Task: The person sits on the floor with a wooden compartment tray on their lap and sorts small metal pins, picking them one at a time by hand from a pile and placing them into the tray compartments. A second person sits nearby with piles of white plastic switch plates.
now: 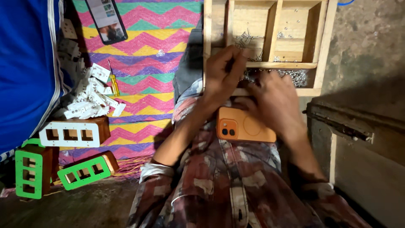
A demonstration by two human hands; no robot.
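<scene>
A wooden compartment tray (322,46) rests on my lap, with several small metal screws (295,76) in its front section. My left hand (221,74) reaches over the tray's front edge, fingers curled as if pinching something I cannot make out. Close beside it, my right hand (274,103) lies palm-down at the tray's front edge, fingers toward the screws. An orange phone (244,126) lies on my plaid shirt just below both hands.
A pile of white switch parts (90,99) and a yellow screwdriver (114,82) lie on a zigzag mat (147,55). Wooden switch boxes with white (71,133) and green (84,171) faceplates sit at left. Another phone (107,19) lies on the mat. A blue-clothed person (25,67) is at left.
</scene>
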